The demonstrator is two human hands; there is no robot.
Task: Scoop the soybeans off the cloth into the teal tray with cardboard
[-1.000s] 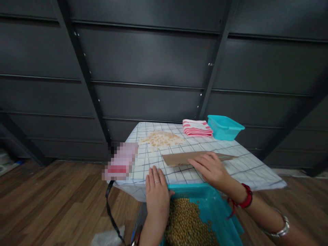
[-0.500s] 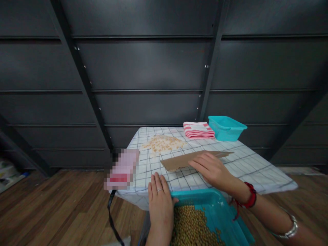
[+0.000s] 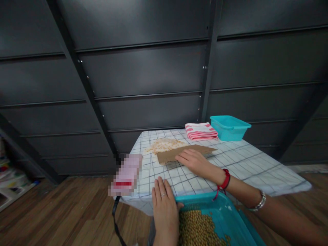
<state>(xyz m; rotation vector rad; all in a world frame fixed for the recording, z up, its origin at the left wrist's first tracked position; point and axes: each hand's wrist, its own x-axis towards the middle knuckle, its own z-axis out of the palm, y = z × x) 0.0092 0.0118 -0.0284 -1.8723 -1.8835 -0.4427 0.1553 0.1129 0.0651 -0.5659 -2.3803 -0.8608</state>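
My right hand (image 3: 194,162) grips a flat piece of brown cardboard (image 3: 167,156), tilted over the checked tablecloth. Just beyond the cardboard lies a spread of small pale-yellow bits (image 3: 164,145), partly hidden behind it. At the near table edge my left hand (image 3: 165,201) rests with its fingers stretched out on the cloth, its thumb by the rim of a teal plastic tub (image 3: 194,197). Inside that tub are many small tan-green beans (image 3: 197,227), heaped toward its left side.
A folded pink-and-white striped towel (image 3: 201,131) sits at the back of the table (image 3: 238,171), next to a second teal tub (image 3: 229,129). A blurred pink object (image 3: 126,174) with a black strap (image 3: 115,218) is at the left edge. A dark panelled wall (image 3: 148,71) stands behind.
My right hand has pushed the cardboard away and to the left, up against the pale bits. My left hand stays at the table edge. The camera view has tilted slightly.
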